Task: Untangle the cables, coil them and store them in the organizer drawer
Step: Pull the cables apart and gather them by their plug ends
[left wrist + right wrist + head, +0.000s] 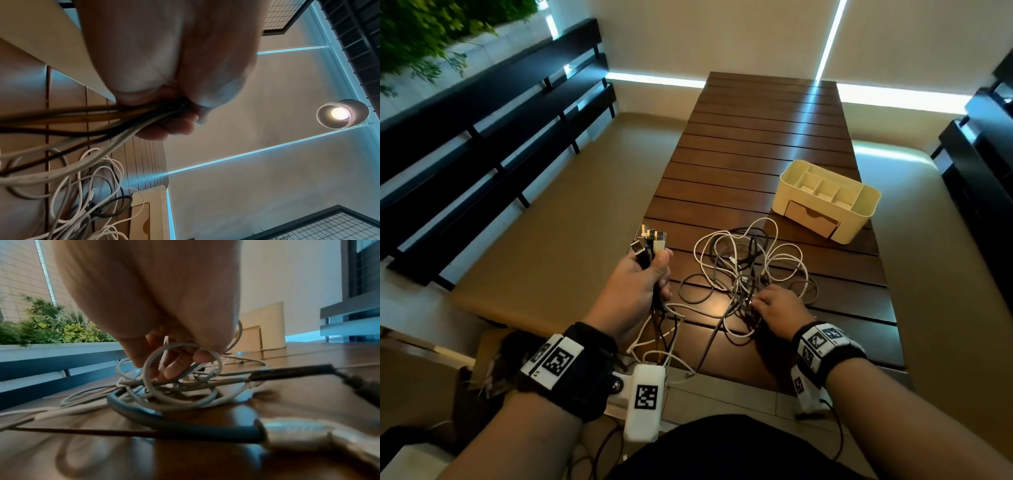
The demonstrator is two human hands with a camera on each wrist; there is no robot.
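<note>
A tangle of white, grey and black cables lies on the near part of the slatted wooden table. My left hand is raised over the table's left edge and grips a bundle of cable ends, with several USB plugs sticking up above the fist. In the left wrist view the cords run out of the closed left hand. My right hand rests in the tangle, its fingers hooked round a white cable loop. The cream organizer stands beyond, its brown drawer facing me.
A dark slatted bench runs along the left beside the tan floor. Dark shelving stands at the right. Some cords hang off the table's near edge toward my lap. The far half of the table holds nothing I can see.
</note>
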